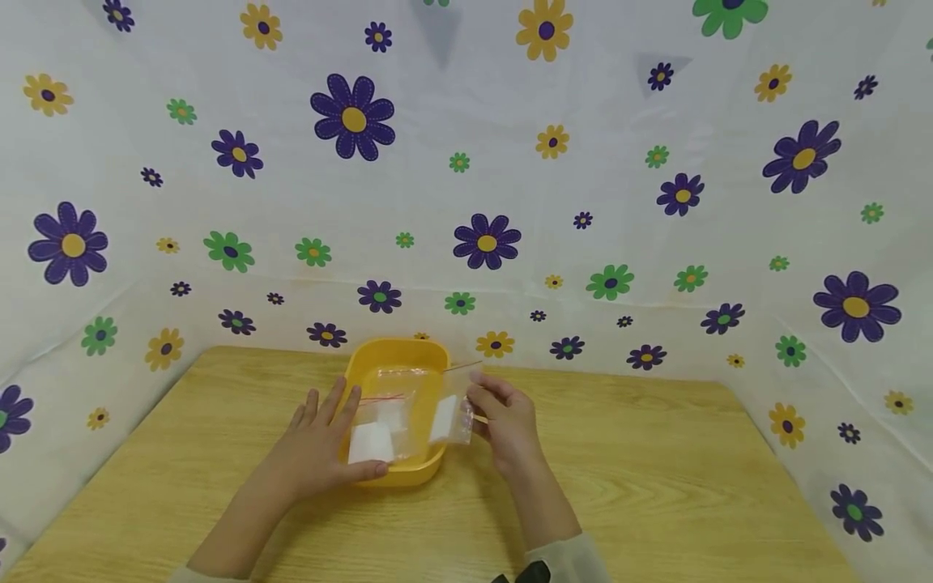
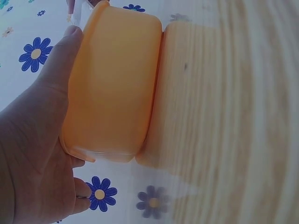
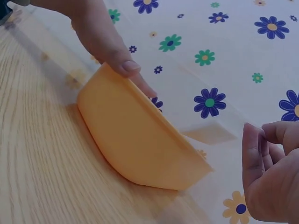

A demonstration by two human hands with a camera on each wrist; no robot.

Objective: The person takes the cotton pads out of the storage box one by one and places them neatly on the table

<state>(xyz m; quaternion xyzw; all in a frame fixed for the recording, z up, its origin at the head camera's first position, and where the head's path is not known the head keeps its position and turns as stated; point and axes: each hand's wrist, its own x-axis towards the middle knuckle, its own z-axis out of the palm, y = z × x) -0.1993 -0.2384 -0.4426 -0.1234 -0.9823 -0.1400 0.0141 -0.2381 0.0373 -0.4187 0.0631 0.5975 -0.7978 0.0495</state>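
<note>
A yellow plastic basin (image 1: 408, 478) stands on the table. My left hand (image 1: 313, 453) rests on its left side, fingers spread over the rim and thumb along the near edge. Inside lie clear zip bags (image 1: 372, 441) with white contents and a red seal line; how many is hard to tell. At the basin's right rim my right hand (image 1: 510, 417) pinches a small clear zip bag (image 1: 446, 417) holding a flat white piece. In the right wrist view, thumb and fingertips of the right hand (image 3: 273, 172) meet, and the bag hardly shows. The left wrist view shows the basin's outer wall (image 2: 114, 84).
The wood-grain table (image 1: 656, 478) extends on both sides of the basin. Behind and beside it hangs a white cloth (image 1: 437, 194) printed with purple, yellow and green flowers. A small black object (image 1: 534, 572) shows at the bottom edge, by the right sleeve.
</note>
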